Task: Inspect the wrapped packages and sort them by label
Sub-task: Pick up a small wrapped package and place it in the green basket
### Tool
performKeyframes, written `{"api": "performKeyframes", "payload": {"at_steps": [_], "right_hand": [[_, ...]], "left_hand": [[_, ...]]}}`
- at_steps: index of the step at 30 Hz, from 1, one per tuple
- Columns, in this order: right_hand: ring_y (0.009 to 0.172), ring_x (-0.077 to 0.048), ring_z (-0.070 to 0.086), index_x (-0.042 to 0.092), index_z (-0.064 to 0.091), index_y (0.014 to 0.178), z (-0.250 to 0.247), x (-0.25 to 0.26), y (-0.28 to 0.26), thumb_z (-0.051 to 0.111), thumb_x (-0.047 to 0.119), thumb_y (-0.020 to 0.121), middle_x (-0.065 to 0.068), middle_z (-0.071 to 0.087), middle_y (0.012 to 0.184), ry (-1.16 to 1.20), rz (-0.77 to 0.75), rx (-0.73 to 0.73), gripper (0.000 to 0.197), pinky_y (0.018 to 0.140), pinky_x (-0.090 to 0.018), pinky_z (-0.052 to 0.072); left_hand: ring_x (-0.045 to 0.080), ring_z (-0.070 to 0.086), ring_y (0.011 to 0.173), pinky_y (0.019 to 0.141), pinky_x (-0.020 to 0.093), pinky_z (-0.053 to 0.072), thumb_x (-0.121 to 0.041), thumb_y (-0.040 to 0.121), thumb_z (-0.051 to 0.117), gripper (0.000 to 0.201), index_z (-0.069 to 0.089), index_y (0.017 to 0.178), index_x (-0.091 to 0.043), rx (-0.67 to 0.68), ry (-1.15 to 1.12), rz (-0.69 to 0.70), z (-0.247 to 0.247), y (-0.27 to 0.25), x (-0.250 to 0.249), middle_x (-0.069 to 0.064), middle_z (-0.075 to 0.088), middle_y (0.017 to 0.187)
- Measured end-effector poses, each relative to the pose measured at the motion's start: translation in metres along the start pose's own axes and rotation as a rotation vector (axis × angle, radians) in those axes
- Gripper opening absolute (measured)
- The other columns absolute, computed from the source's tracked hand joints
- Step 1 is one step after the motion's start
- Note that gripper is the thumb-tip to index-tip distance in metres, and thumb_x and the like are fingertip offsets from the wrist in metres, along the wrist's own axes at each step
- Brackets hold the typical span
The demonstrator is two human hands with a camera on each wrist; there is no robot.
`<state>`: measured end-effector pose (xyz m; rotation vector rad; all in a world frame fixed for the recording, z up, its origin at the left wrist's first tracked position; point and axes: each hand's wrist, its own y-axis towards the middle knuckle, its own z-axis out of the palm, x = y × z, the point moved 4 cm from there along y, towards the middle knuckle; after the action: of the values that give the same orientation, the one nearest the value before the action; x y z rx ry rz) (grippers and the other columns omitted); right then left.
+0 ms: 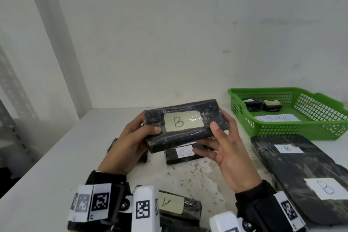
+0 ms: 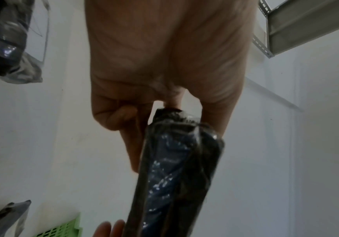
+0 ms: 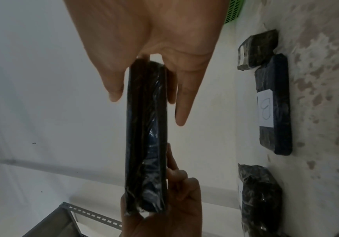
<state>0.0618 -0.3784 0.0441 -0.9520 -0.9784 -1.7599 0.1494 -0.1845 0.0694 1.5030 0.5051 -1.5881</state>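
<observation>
Package [image 1: 185,124] | head: label "B" | wrists: only edge [image 3: 146,136] between hands

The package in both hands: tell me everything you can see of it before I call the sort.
The held package is a flat, dark, oblong block wrapped in glossy clear film that wrinkles at the ends. A pale label on its upper face reads B. It is held above the table, tilted toward the camera. The left hand grips its left end, thumb on top; the right hand pinches the right end, thumb on top, fingers underneath. Nothing else touches it.
</observation>
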Motion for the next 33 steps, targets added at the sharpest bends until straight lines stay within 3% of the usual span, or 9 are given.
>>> {"api": "performKeyframes", "payload": {"at_steps": [4, 8, 11, 15, 19, 21, 24, 28, 33], "right_hand": [[0.089, -0.023, 0.070, 0.022, 0.047, 0.117, -0.007, 0.004, 0.002, 0.069, 0.008, 0.078, -0.007, 0.072, 0.098, -0.011, -0.043, -0.013, 0.047, 0.073, -0.034, 0.060], [0.081, -0.019, 0.070, 0.034, 0.041, 0.120, -0.014, -0.001, 0.004, 0.061, -0.005, 0.087, -0.002, 0.075, 0.086, -0.027, -0.061, -0.060, 0.055, 0.069, -0.032, 0.060], [0.083, -0.019, 0.070, 0.048, 0.040, 0.131, -0.016, 0.005, 0.004, 0.061, 0.003, 0.089, 0.002, 0.075, 0.090, -0.058, -0.072, -0.048, 0.065, 0.067, -0.035, 0.060], [0.086, -0.019, 0.071, 0.039, 0.056, 0.125, -0.014, 0.008, 0.001, 0.059, 0.035, 0.085, 0.000, 0.071, 0.107, -0.089, -0.063, -0.036, 0.041, 0.063, -0.038, 0.060], [0.069, -0.014, 0.068, 0.019, 0.063, 0.108, -0.016, 0.006, 0.000, 0.059, 0.033, 0.086, -0.004, 0.068, 0.084, -0.139, -0.111, -0.087, 0.027, 0.054, -0.034, 0.058], [0.064, -0.013, 0.066, 0.019, 0.064, 0.102, -0.016, 0.006, -0.001, 0.060, 0.031, 0.085, -0.001, 0.068, 0.078, -0.152, -0.112, -0.090, 0.022, 0.052, -0.034, 0.058], [0.068, -0.013, 0.067, 0.023, 0.065, 0.101, -0.018, 0.007, -0.002, 0.059, 0.034, 0.085, 0.001, 0.068, 0.079, -0.182, -0.103, -0.067, 0.021, 0.056, -0.034, 0.059], [0.082, -0.013, 0.068, 0.023, 0.063, 0.105, -0.018, 0.009, -0.003, 0.059, 0.052, 0.079, -0.001, 0.071, 0.094, -0.200, -0.079, -0.055, 0.039, 0.071, -0.037, 0.059], [0.061, -0.007, 0.049, 0.026, 0.061, 0.071, -0.022, 0.020, -0.006, 0.066, 0.043, 0.078, 0.005, 0.053, 0.066, -0.166, -0.187, -0.170, 0.018, 0.070, -0.030, 0.042]], "left_hand": [[0.023, 0.066, 0.091, 0.068, 0.025, 0.055, -0.026, 0.062, 0.070, 0.064, 0.059, 0.121, -0.004, -0.131, -0.075, 0.014, 0.001, 0.016, 0.003, 0.014, 0.070, 0.108], [0.022, 0.062, 0.094, 0.081, 0.034, 0.053, -0.023, 0.078, 0.062, 0.042, 0.060, 0.120, -0.016, -0.187, -0.135, 0.016, 0.016, 0.026, 0.011, 0.008, 0.068, 0.101], [0.020, 0.069, 0.100, 0.081, 0.037, 0.059, -0.020, 0.085, 0.068, 0.054, 0.052, 0.135, -0.028, -0.141, -0.135, 0.035, 0.025, 0.021, 0.013, 0.004, 0.071, 0.113], [0.024, 0.072, 0.095, 0.074, 0.040, 0.061, -0.017, 0.087, 0.068, 0.043, 0.056, 0.128, -0.023, -0.125, -0.135, 0.027, 0.023, 0.011, 0.020, 0.009, 0.072, 0.110], [0.032, 0.062, 0.094, 0.079, 0.046, 0.058, -0.023, 0.076, 0.071, 0.045, 0.055, 0.118, -0.015, -0.133, -0.109, -0.011, 0.015, 0.006, 0.025, 0.016, 0.065, 0.105], [0.034, 0.058, 0.096, 0.080, 0.046, 0.055, -0.034, 0.074, 0.075, 0.054, 0.054, 0.121, -0.017, -0.093, -0.061, -0.027, 0.013, 0.003, 0.025, 0.016, 0.060, 0.107], [0.026, 0.066, 0.088, 0.068, 0.037, 0.059, -0.035, 0.089, 0.069, 0.031, 0.061, 0.116, -0.023, -0.085, 0.021, 0.007, 0.019, 0.000, 0.022, 0.012, 0.066, 0.100], [0.018, 0.063, 0.074, 0.062, 0.025, 0.055, -0.034, 0.090, 0.056, 0.029, 0.054, 0.093, -0.005, -0.137, 0.185, 0.143, 0.029, -0.001, 0.017, 0.011, 0.061, 0.079], [0.025, 0.066, 0.082, 0.070, 0.035, 0.060, -0.040, 0.088, 0.057, 0.034, 0.057, 0.099, -0.007, -0.104, 0.163, 0.137, 0.040, -0.006, 0.012, 0.015, 0.066, 0.089]]}}
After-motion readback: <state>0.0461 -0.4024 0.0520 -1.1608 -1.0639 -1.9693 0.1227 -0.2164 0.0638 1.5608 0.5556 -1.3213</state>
